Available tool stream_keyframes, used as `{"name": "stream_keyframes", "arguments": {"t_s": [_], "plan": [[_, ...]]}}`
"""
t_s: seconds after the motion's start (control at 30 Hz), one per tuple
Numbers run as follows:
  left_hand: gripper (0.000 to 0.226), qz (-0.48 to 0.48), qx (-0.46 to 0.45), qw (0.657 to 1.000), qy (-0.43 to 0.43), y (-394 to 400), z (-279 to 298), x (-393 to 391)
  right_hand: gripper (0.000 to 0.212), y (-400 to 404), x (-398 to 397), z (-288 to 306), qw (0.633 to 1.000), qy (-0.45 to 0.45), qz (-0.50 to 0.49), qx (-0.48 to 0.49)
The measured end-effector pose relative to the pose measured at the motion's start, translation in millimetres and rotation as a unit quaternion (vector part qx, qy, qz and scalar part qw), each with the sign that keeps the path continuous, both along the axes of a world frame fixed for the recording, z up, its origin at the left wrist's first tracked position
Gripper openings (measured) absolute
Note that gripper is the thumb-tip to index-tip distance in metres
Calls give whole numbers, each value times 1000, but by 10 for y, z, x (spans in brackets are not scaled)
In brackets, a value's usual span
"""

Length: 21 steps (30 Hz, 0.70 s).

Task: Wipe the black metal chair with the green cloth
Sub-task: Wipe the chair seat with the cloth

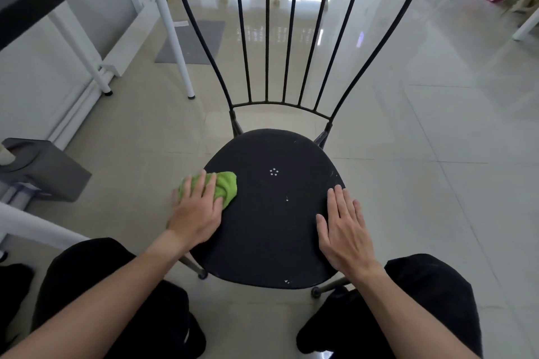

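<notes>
Knees: two legs in black trousers [96, 294] bracket the lower frame, one on each side of the seat's front edge.
Forearms: both bare, reaching forward and slightly inward from the bottom corners.
Left hand [196, 210]: palm down at the seat's left edge, fingers spread forward over the crumpled green cloth [226, 185], pressing it flat against the seat rather than pinching it; how far the thumb tucks under the cloth is hard to tell.
Right hand [344, 230]: open and flat, palm down, fingers together and pointing away from the body, resting on the seat's right rim with nothing under it.
Green cloth: bunched on the left part of the seat, partly hidden under the left fingers, its right end poking out towards the seat's middle.
Black metal chair with rounded seat and thin rod back [271, 221]: faces the person, backrest upright on the far side, scuffed seat with small white marks, standing on the glossy pale tiled floor [423, 140].
Surroundings: white-legged bench [172, 23] at upper left.
</notes>
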<state>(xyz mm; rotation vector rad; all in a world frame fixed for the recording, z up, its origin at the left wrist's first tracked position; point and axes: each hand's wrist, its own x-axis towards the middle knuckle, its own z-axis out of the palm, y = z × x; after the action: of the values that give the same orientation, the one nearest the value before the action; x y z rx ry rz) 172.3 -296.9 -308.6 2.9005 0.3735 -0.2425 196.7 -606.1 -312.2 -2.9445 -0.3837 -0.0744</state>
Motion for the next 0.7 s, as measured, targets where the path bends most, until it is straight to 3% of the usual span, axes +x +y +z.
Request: {"name": "stream_keyframes", "arguments": {"t_s": [0.33,0.5,0.7], "plan": [[64,-164,5,986,-8,-1271,31,533,73,-351,139,78,999,14,-37,8],[64,-279,-22,959,-51,-1584,27,-55,77,-355,176,74,998,25,-49,17],[66,-374,-1,926,-56,-1261,2,-918,77,-312,133,-11,998,42,-49,28]]}}
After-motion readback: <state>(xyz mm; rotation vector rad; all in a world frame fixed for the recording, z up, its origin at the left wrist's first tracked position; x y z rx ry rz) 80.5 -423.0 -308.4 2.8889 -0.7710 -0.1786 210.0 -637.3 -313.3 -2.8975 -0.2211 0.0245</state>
